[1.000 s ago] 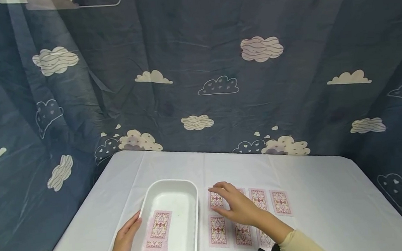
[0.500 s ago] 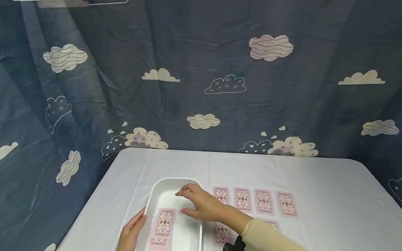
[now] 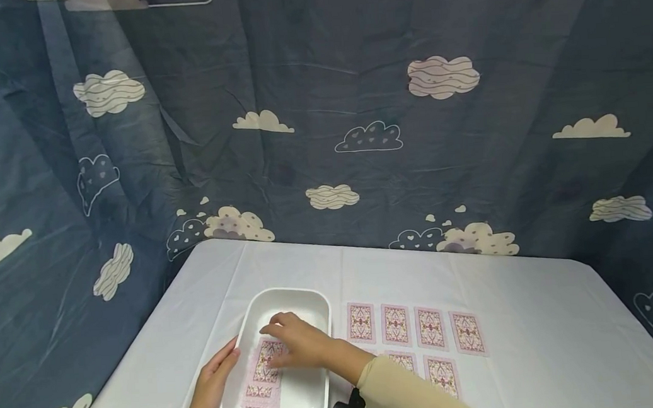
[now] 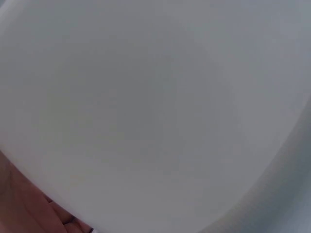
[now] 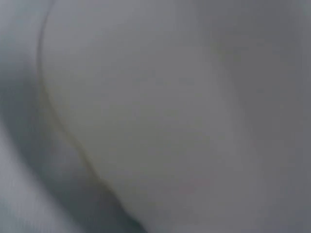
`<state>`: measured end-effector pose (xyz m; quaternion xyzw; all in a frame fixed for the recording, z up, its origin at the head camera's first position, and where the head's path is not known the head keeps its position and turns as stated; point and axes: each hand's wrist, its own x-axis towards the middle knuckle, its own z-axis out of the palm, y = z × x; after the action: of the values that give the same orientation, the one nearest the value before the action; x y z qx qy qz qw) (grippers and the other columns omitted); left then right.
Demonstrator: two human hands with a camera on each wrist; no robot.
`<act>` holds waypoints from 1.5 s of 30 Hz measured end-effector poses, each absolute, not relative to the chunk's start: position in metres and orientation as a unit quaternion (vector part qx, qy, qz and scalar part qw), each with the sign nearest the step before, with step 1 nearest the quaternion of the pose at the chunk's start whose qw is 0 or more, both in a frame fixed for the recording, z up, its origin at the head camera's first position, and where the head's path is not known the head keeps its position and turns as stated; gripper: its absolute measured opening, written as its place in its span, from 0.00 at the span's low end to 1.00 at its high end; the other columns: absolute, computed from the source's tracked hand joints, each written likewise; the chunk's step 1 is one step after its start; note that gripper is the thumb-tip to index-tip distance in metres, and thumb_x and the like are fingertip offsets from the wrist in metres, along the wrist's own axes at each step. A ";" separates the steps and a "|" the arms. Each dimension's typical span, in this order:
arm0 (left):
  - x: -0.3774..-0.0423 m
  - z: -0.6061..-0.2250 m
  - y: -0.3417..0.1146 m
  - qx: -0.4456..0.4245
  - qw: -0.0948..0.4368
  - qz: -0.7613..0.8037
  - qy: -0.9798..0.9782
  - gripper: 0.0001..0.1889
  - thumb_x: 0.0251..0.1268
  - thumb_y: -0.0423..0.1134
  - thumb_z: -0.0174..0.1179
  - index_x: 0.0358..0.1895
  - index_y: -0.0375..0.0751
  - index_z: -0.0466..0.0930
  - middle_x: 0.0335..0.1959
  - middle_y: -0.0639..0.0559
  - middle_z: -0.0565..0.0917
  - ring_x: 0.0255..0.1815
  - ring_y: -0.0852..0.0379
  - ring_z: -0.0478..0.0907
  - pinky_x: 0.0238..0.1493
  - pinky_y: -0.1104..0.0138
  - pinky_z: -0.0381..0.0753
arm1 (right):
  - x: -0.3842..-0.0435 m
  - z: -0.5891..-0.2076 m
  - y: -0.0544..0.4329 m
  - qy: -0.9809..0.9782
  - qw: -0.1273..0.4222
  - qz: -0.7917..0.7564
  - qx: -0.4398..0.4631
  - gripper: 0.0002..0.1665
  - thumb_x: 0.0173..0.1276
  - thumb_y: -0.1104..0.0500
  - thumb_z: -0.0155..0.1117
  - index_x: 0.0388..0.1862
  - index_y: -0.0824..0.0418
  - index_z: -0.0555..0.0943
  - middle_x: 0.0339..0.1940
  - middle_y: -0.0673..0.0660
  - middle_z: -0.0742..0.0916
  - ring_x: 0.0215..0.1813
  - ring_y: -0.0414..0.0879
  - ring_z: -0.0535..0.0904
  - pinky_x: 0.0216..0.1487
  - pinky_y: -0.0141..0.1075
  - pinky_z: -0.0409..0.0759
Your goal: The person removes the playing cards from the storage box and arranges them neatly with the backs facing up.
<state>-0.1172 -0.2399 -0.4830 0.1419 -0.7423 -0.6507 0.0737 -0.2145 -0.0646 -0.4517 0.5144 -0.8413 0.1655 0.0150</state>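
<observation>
A white tray (image 3: 311, 388) stands on the table with several pink-backed playing cards (image 3: 258, 395) overlapping in a column along its left side. My left hand (image 3: 211, 383) holds the tray's left wall; in the left wrist view part of that hand (image 4: 29, 208) shows below the outside of the tray. My right hand (image 3: 301, 345) is over the tray, thumb and fingers apart, around the upper part of the topmost card (image 3: 265, 367). No card shows between them, and whether the fingertips touch it I cannot tell. The right wrist view is blurred and shows only white surfaces.
Right of the tray, more cards lie face down in two rows: a far row including a card (image 3: 430, 328), and a nearer row including a card (image 3: 442, 374), partly hidden by my right forearm. A white cloth covers the table (image 3: 541, 341); a cloud-patterned curtain (image 3: 301, 161) hangs behind.
My right hand has moved left from above the laid-out cards, across the tray's right rim, to the cards inside the tray. My left hand keeps its place on the tray. The view shifted slightly.
</observation>
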 end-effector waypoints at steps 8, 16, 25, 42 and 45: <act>-0.118 -0.484 -0.238 0.141 0.073 -0.646 -0.747 0.25 0.69 0.44 0.51 0.64 0.34 0.66 0.64 0.44 0.67 0.65 0.50 0.60 0.58 0.72 0.63 | -0.208 -0.462 -0.080 -0.865 -0.051 0.098 0.489 0.44 0.43 0.35 0.71 0.57 0.54 0.75 0.48 0.51 0.77 0.47 0.40 0.70 0.48 0.28 0.71; -0.117 -0.482 -0.239 0.139 0.070 -0.647 -0.747 0.25 0.69 0.45 0.50 0.64 0.34 0.65 0.65 0.42 0.66 0.65 0.46 0.60 0.62 0.58 0.61 | -0.207 -0.464 -0.083 -0.878 -0.070 0.139 0.453 0.47 0.36 0.41 0.77 0.58 0.54 0.74 0.41 0.51 0.73 0.40 0.38 0.65 0.39 0.25 0.69; -0.117 -0.483 -0.239 0.135 0.072 -0.645 -0.749 0.25 0.69 0.44 0.50 0.64 0.34 0.65 0.64 0.44 0.66 0.65 0.49 0.60 0.57 0.71 0.64 | -0.206 -0.463 -0.085 -0.904 -0.051 0.105 0.411 0.54 0.29 0.37 0.77 0.61 0.51 0.72 0.36 0.49 0.71 0.36 0.39 0.61 0.36 0.26 0.65; -0.117 -0.483 -0.240 0.134 0.081 -0.652 -0.741 0.24 0.69 0.44 0.51 0.63 0.33 0.66 0.64 0.44 0.67 0.49 0.81 0.64 0.51 0.82 0.64 | -0.206 -0.459 -0.088 -0.907 -0.087 0.141 0.388 0.57 0.26 0.41 0.81 0.63 0.50 0.71 0.39 0.52 0.72 0.38 0.41 0.63 0.38 0.29 0.64; -0.117 -0.483 -0.240 0.138 0.084 -0.651 -0.742 0.24 0.68 0.43 0.52 0.62 0.33 0.67 0.63 0.44 0.68 0.49 0.82 0.64 0.50 0.82 0.64 | -0.206 -0.459 -0.088 -0.905 -0.097 0.153 0.386 0.58 0.26 0.43 0.81 0.63 0.50 0.70 0.38 0.52 0.71 0.36 0.41 0.62 0.36 0.29 0.64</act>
<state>-0.1175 -0.2402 -0.4829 0.1376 -0.7416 -0.6512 0.0835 -0.2064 -0.0876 -0.4592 0.3857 -0.9047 0.1531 -0.0967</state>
